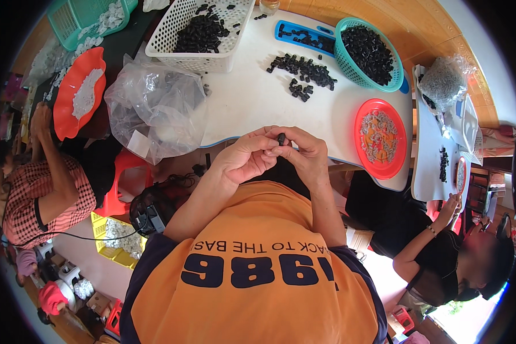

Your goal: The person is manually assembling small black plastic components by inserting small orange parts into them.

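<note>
Both my hands meet just off the near edge of the white table (241, 109). Between the fingertips is a small black cylindrical piece (281, 139). My left hand (249, 155) pinches from one side, its lower fingers curled. My right hand (305, 152) closes on the piece from the other side with thumb and forefinger. Fingers hide most of the piece. Beyond them on the table lies a loose pile of similar black pieces (305, 71). To the right sits a red plate (358, 135) with many small pale metallic-looking parts.
A white perforated basket (212, 62) and a teal basket (343, 63) hold black pieces, as does a blue tray (286, 35). A clear plastic bag (155, 109) overhangs the table at left. Co-workers sit at left (51, 195) and right (424, 252).
</note>
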Demonstrator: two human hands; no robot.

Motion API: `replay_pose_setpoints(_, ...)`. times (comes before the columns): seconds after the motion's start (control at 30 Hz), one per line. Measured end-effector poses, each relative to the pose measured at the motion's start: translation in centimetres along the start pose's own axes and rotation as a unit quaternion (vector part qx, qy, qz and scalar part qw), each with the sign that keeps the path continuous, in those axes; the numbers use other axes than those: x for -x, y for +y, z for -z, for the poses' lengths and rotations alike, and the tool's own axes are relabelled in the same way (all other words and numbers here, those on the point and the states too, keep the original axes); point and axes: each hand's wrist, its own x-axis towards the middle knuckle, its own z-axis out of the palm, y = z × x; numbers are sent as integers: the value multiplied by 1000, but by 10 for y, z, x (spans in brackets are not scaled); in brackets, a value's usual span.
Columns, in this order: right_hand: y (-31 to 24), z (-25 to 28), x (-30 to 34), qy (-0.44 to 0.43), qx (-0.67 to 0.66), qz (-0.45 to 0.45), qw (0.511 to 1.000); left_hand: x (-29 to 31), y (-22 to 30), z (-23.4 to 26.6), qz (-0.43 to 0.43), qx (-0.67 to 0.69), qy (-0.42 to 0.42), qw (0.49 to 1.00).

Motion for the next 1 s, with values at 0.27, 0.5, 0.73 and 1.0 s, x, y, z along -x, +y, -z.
replay_pose_setpoints(0.27,0,7,-4,-47,179,180,966,7,-3,-3,2,-62,31,998)
replay_pose_setpoints(0.5,3,4,1,-25,151,147,977,4,-6,-5,-6,-30,2,1000)
replay_pose_setpoints(0.73,4,-3,9,0,156,145,977,4,-12,9,7,-28,-11,1000)
replay_pose_setpoints(1.0,4,-1,9,7,99,97,990,1,-6,-2,-17,-25,9,999)
